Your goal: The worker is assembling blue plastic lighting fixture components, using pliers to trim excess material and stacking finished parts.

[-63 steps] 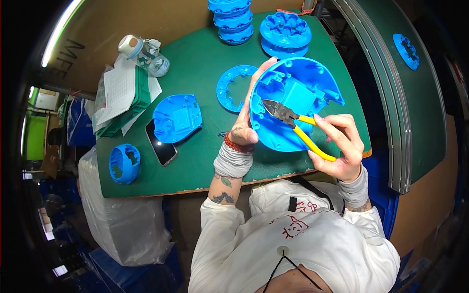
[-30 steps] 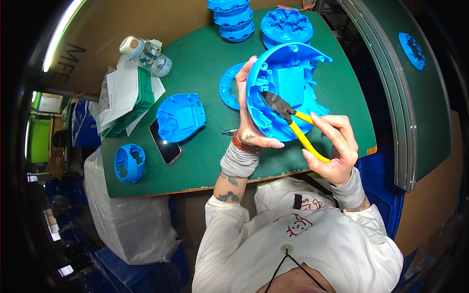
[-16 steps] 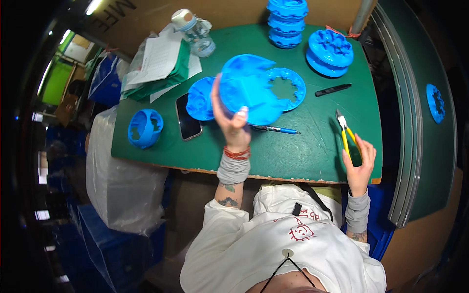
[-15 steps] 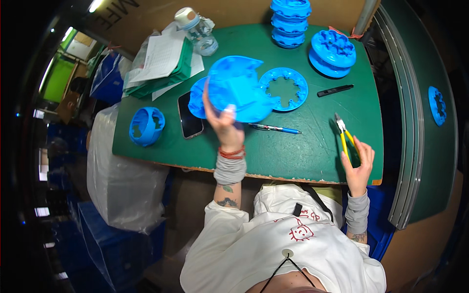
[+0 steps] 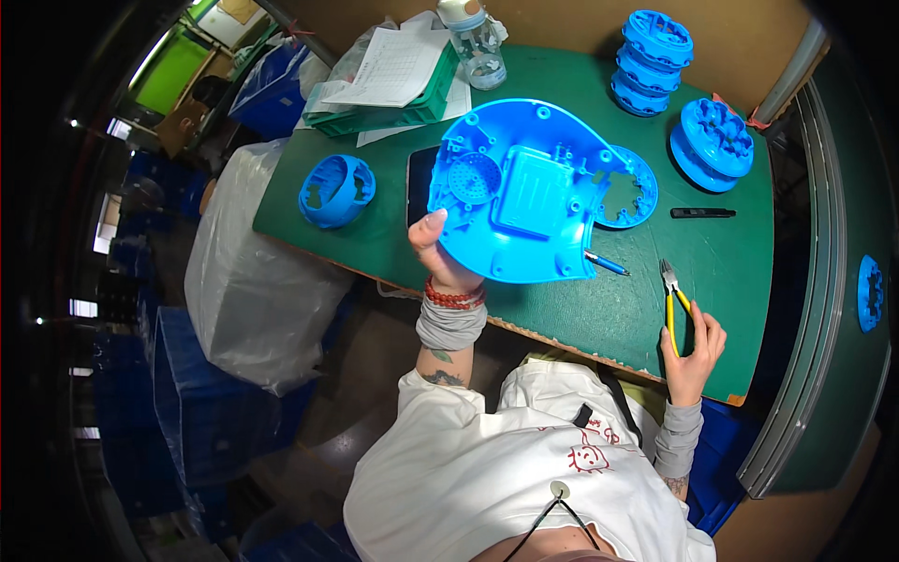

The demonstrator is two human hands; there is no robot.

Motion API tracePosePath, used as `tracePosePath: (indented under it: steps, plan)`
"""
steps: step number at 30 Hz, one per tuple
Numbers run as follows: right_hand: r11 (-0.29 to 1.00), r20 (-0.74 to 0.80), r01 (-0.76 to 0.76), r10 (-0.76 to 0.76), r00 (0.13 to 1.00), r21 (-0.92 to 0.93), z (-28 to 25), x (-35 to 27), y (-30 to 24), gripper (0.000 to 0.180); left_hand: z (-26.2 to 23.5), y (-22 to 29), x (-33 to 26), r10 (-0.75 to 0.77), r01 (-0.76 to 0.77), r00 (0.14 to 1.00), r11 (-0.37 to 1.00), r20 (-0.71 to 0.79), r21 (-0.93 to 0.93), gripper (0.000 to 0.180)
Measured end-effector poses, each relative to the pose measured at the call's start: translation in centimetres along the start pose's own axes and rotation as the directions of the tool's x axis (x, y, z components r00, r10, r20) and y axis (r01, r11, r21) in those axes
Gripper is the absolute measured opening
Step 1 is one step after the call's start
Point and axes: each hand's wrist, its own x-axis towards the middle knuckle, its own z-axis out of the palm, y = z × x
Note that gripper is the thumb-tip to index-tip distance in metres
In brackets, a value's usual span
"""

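As you look down from the head camera, these lines give the one view in turn.

Head view, left hand: your left hand (image 5: 440, 258) holds up a large blue plastic housing (image 5: 520, 192), inner side facing you, above the green worktop (image 5: 749, 272). The grip is a pinch on its lower left rim, thumb on top.

Head view, right hand: your right hand (image 5: 693, 351) rests near the front edge of the worktop, fingers curled loosely around the yellow-handled cutters (image 5: 672, 304), which lie flat with the tips pointing away from you.

Head view, nearby parts: a blue ring plate (image 5: 629, 192) lies partly under the housing, with a blue pen (image 5: 607, 264) just beside its lower edge and a dark phone (image 5: 419, 183) behind its left side. A blue round shell (image 5: 335, 190) sits well to the left, and a stack of blue discs (image 5: 651, 56) stands at the back.

Risk: held only at one rim, the wide housing could tip or slip from your pinch onto the ring plate and pen.

Risk: the cutters sit close to the front edge and could be nudged off.

Containers: a green tray (image 5: 393, 89) at the back carries loose paper sheets; a clear bottle (image 5: 478, 42) stands beside it, contents not clear.
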Motion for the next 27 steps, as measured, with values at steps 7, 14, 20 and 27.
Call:
tracePosePath:
  steps: [7, 14, 20, 27]
  plan:
    - [1.0, -0.011, 0.003, -0.003, 1.0, -0.013, 0.5, -0.2, 0.1, 0.057, 0.6, -0.4, -0.1, -0.074, 0.089, 0.993, 0.98, 0.088, -0.18, 0.063]
    - [0.994, 0.052, 0.006, -0.001, 0.999, -0.106, 0.1, 0.4, -0.3, 0.067, -7.1, -1.5, 4.8, 0.717, -0.681, 0.601, 0.23, 0.352, 0.695, 0.041]
    - [0.992, 0.085, 0.005, 0.006, 0.996, -0.123, -0.4, 0.5, 0.5, 0.075, -8.6, 0.0, 8.8, 0.06, 0.061, 0.986, 0.736, -0.155, 0.674, 0.054]
    - [0.951, -0.45, -0.092, -0.053, 0.891, -0.295, -9.4, 10.2, 7.8, 0.05, -11.0, 0.4, 8.9, 0.122, -0.084, 0.992, 0.634, 0.008, 0.769, 0.048]
